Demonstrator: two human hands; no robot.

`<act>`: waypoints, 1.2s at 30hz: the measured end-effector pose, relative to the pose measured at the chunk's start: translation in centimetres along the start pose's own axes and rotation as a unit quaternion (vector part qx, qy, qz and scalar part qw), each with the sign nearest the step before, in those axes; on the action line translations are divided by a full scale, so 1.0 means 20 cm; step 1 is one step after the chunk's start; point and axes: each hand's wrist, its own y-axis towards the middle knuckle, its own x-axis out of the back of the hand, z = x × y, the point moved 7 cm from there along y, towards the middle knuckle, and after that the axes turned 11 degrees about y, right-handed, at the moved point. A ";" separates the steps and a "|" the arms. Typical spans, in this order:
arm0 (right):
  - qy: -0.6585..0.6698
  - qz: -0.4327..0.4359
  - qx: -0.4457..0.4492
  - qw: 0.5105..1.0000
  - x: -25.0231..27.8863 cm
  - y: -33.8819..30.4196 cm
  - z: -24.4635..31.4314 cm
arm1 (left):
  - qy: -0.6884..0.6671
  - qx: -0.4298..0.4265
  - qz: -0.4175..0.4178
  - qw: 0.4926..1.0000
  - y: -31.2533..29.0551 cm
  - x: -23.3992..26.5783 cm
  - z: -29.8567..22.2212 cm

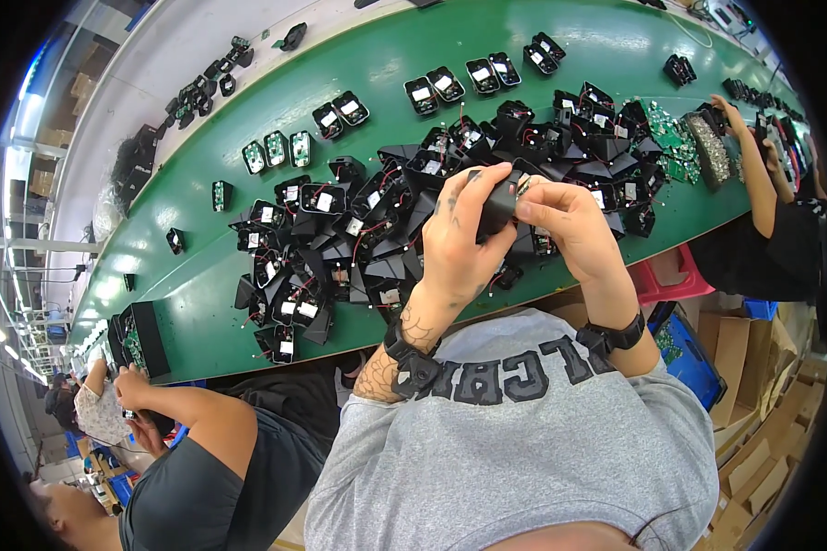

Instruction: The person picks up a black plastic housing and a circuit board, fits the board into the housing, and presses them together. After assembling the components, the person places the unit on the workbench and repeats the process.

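Above the near side of the green table, my left hand (459,234) is closed round a black plastic housing (498,209), thumb underneath and fingers over the top. The housing is tilted, so its inside is mostly hidden from me. At its right edge my right hand (565,220) is pinched, thumb against fingertips, touching the opening. Something small and light-coloured shows between these fingertips and the housing, too small to name. Just beyond and beside both hands lies a large heap of similar black housings (377,197) with white labels and red wires.
The green table (358,64) carries rows of open housings (432,90) farther back. To the right lie loose green circuit boards (669,138) and a pile of small metal parts (712,147). Co-workers sit on both sides; a black box (147,335) stands left.
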 end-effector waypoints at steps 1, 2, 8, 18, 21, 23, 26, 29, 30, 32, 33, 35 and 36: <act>0.001 0.000 -0.001 1.000 0.00 0.00 0.00 | 0.003 -0.006 -0.001 1.000 0.00 0.00 -0.01; -0.015 -0.005 0.005 1.000 0.01 0.00 0.01 | 0.007 -0.012 -0.002 1.000 0.00 0.00 -0.01; -0.006 -0.013 0.013 1.000 0.01 0.00 0.00 | -0.025 0.057 0.006 0.998 -0.01 -0.03 0.00; -0.348 0.068 0.321 0.878 -0.11 -0.05 0.28 | -0.479 0.366 0.164 0.781 -0.06 -0.16 0.12; -0.444 0.154 0.374 0.799 -0.18 -0.08 0.35 | -0.508 0.371 0.205 0.750 -0.06 -0.18 0.12; -0.493 0.172 0.362 0.772 -0.18 -0.06 0.33 | -0.497 0.376 0.219 0.751 -0.06 -0.18 0.12; -0.500 0.168 0.359 0.770 -0.16 -0.06 0.35 | -0.482 0.371 0.247 0.754 -0.06 -0.17 0.10; -0.505 0.172 0.356 0.768 -0.14 -0.05 0.36 | -0.483 0.352 0.276 0.753 -0.05 -0.17 0.09; -0.490 0.160 0.338 0.788 -0.12 -0.03 0.36 | -0.485 0.355 0.292 0.744 -0.05 -0.16 0.08; -0.483 0.145 0.333 0.797 -0.12 -0.01 0.36 | -0.475 0.366 0.305 0.740 -0.05 -0.16 0.09; -0.483 0.145 0.334 0.796 -0.13 -0.02 0.36 | -0.474 0.365 0.305 0.741 -0.05 -0.18 0.09; -0.516 0.123 0.365 0.765 -0.16 -0.05 0.38 | -0.469 0.345 0.304 0.755 -0.05 -0.20 0.08; -0.517 0.112 0.382 0.758 -0.16 -0.05 0.40 | -0.484 0.347 0.308 0.742 -0.04 -0.19 0.07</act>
